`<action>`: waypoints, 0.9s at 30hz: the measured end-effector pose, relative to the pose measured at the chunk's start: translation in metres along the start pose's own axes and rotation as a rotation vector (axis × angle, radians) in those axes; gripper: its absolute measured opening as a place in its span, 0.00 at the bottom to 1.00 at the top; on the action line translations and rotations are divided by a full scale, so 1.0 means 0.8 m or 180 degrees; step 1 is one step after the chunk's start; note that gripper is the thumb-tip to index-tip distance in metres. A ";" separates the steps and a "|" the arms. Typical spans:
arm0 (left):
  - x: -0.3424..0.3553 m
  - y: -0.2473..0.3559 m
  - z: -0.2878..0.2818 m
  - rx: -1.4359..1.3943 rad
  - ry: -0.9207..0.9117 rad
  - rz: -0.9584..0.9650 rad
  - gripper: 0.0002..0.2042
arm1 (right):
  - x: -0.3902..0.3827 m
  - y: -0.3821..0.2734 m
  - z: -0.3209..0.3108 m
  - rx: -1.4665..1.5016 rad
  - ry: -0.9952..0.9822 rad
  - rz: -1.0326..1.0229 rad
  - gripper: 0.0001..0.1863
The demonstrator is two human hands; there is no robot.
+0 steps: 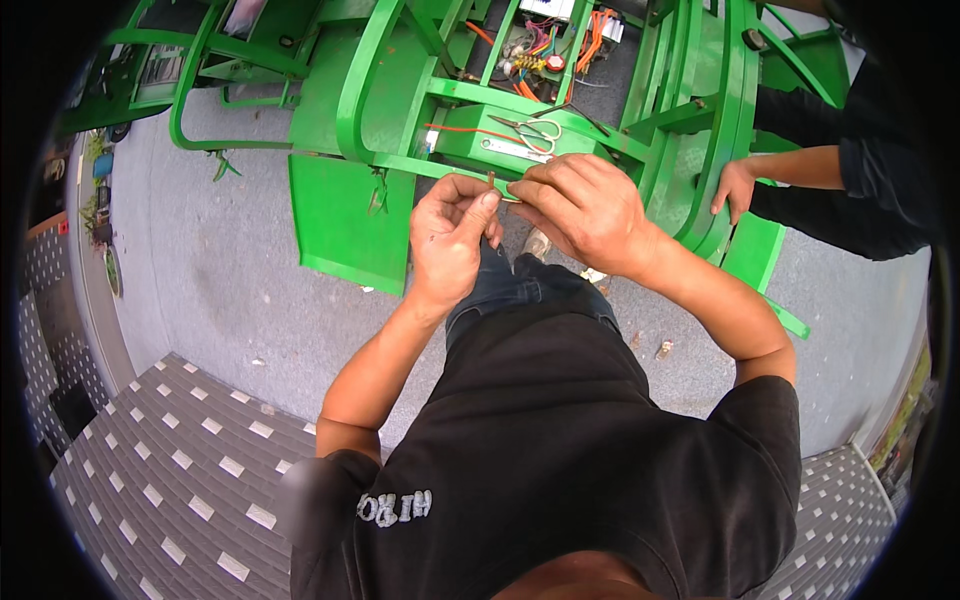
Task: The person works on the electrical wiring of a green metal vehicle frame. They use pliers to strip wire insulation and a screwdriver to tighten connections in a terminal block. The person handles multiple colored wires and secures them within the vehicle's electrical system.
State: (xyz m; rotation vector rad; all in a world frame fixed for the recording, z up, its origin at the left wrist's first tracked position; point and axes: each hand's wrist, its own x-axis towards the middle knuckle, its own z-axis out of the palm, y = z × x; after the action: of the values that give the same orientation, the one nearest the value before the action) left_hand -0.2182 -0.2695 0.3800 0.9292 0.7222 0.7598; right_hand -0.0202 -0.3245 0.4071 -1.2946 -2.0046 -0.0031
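Note:
My left hand (452, 242) is closed, with thumb and forefinger pinching a small, thin brownish piece (490, 180) that sticks up from the fingertips. Its kind is too small to make out. Close beside it, my right hand (592, 215) is closed too, its fingertips pressed around something thin that the fingers mostly hide. Both hands are held in front of a green metal frame (395, 160). Just beyond them, scissors (541, 132) with pale handles lie on the frame's green box, next to a silver flat metal bar (512, 150) and an orange-red wire (465, 128).
Farther off, an opening in the frame holds bundled coloured wires (528, 62), orange cables (597, 40) and a silver box (548, 8). At the right, another person's hand (735, 190) rests by the green rail. A green panel (350, 225) hangs at the left above grey ground (230, 260).

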 end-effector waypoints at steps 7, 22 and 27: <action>0.011 0.024 0.001 -0.0158 -0.0397 -0.0044 0.06 | 0.010 0.013 -0.005 0.1244 -0.0063 0.0684 0.10; 0.028 0.054 -0.004 0.1096 -0.0773 -0.0093 0.07 | 0.031 0.045 -0.060 0.1588 -0.0769 0.1174 0.17; 0.030 0.046 0.015 0.1773 -0.0259 0.0754 0.07 | 0.031 0.032 -0.069 -0.0227 -0.0158 0.0001 0.29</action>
State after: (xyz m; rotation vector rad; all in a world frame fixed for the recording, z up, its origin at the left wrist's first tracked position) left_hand -0.2050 -0.2407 0.4127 1.5635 0.7753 0.7333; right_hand 0.0263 -0.3134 0.4521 -1.3517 -2.0630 -0.0430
